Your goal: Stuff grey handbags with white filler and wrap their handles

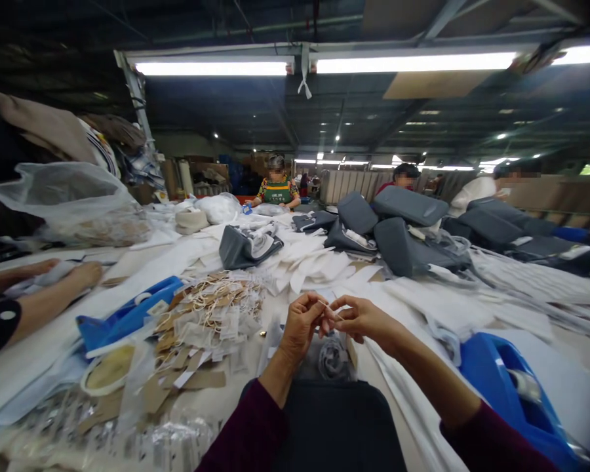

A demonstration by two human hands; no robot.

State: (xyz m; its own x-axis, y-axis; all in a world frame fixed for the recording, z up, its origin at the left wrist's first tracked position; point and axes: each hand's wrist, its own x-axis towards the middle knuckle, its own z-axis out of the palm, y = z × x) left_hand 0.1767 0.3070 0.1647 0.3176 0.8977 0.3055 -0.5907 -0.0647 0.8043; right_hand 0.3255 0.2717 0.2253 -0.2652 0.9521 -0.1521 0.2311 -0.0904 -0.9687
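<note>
Because the piece between them is so slight, both hands work by their tips: the left hand [297, 328] has thumb and forefinger closed on a thin pale strand [323, 303], and the right hand [366, 320] pinches it just beside, its other fingers curled loosely, perhaps to keep them out of the way. The strand is thus right at the fingertips, though what hangs from it is too small to tell. Holding the two pinches nearly touching probably gives fine control over something so limp. Just below the fingers lies a grey coil [332, 357] in what looks like clear wrap, and nearer the body, under the forearms, a dark case [344, 426], apparently set there to be within easy reach. Left of the fingers, tags [229, 321] with looped strings lie heaped, likely kept close for picking up singly. A blue dispenser [491, 367] stands well to their right, clear of the elbow's path, while grey bags [403, 242] are piled beyond the fingers, perhaps to leave the near side for handwork.
</note>
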